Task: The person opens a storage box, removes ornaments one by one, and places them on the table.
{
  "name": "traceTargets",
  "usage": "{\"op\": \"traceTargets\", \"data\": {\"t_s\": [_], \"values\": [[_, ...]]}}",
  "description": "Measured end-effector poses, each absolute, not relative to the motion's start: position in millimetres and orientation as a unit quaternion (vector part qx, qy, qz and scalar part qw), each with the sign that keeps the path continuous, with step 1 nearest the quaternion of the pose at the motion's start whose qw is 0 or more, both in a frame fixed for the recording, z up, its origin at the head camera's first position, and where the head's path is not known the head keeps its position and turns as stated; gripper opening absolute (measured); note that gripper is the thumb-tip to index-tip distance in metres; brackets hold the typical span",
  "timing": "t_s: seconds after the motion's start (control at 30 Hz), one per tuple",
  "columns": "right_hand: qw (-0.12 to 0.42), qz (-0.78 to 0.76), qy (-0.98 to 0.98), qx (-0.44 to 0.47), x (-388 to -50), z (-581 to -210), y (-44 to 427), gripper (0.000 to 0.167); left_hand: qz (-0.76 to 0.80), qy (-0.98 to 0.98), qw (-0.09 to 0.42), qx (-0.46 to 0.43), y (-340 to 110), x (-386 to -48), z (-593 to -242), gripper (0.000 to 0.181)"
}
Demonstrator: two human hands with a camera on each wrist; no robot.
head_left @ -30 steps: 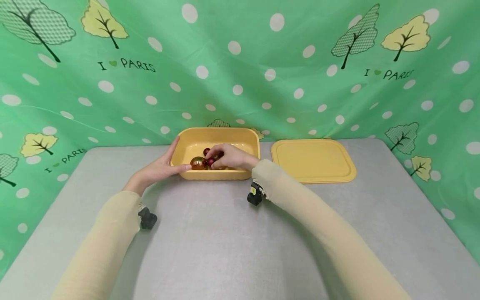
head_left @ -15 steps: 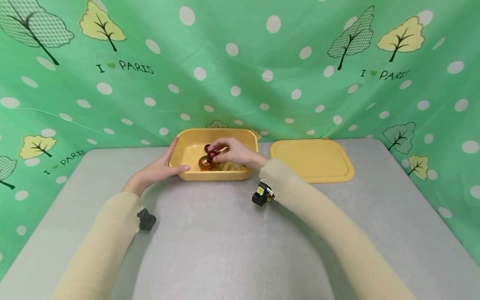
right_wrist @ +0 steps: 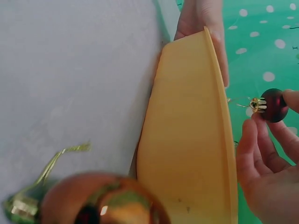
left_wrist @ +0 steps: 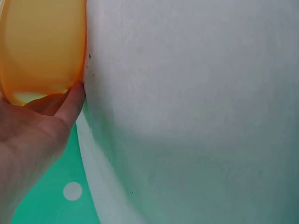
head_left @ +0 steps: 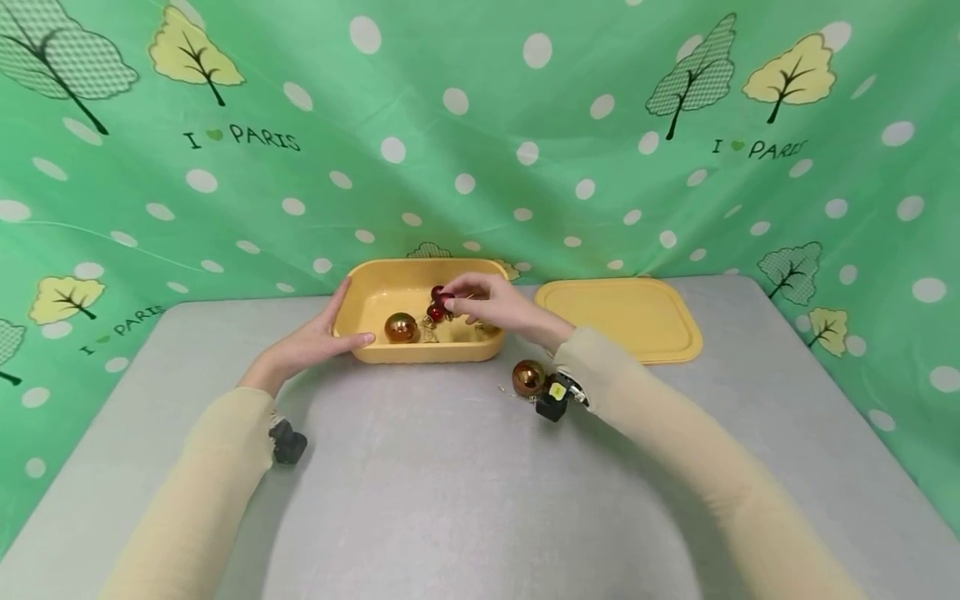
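Observation:
My left hand [head_left: 315, 336] grips the left end of a yellow plastic storage box [head_left: 427, 354], thumb along the front wall and fingers round the end. Over the box, my right hand [head_left: 504, 307] pinches a small dark red Christmas ball [right_wrist: 274, 105] by thumb and fingertips, its gold cap pointing away from the palm. Inside, a shiny gold ball [head_left: 401, 327] lies toward the left, with small red balls [head_left: 437, 312] near the middle. Another gold ball [head_left: 528, 377] with a string loop is beside the camera under my right wrist; whether it touches that camera I cannot tell.
A flat yellow lid [head_left: 618, 321] lies right of the box on the grey table [head_left: 420, 483]. A green dotted cloth [head_left: 480, 133] hangs directly behind the box. The box's front wall hides part of its floor.
My right hand has shifted right and up from the box floor with the red ball. The gold ball beside my right wrist has come into plain view. My left hand keeps its hold.

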State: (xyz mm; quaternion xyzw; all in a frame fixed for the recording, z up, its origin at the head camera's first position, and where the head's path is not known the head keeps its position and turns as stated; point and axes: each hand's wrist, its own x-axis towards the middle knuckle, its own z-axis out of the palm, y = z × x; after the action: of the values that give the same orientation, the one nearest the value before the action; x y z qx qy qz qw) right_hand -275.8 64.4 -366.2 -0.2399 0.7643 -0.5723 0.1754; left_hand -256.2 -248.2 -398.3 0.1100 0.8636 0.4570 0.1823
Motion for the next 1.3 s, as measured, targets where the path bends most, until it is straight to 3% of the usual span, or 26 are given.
{"op": "traceTargets", "data": {"t_s": [0.27,0.5,0.7,1.03,1.3], "values": [[0.177,-0.595,0.748,-0.235,-261,-363,88,0.031,0.453,0.865,0.186,0.108,-251,-255,-398,0.107],[0.140,-0.607,0.746,-0.234,-247,-364,114,0.037,0.458,0.863,0.190,0.102,-252,-254,-399,0.106],[0.122,-0.601,0.754,-0.237,-236,-370,139,0.033,0.455,0.864,0.193,0.100,-253,-255,-401,0.107],[0.143,-0.602,0.763,-0.187,-220,-385,185,0.036,0.450,0.866,0.191,0.102,-254,-259,-402,0.105],[0.118,-0.598,0.776,-0.162,-207,-397,223,0.038,0.451,0.865,0.193,0.105,-253,-261,-402,0.106]]}}
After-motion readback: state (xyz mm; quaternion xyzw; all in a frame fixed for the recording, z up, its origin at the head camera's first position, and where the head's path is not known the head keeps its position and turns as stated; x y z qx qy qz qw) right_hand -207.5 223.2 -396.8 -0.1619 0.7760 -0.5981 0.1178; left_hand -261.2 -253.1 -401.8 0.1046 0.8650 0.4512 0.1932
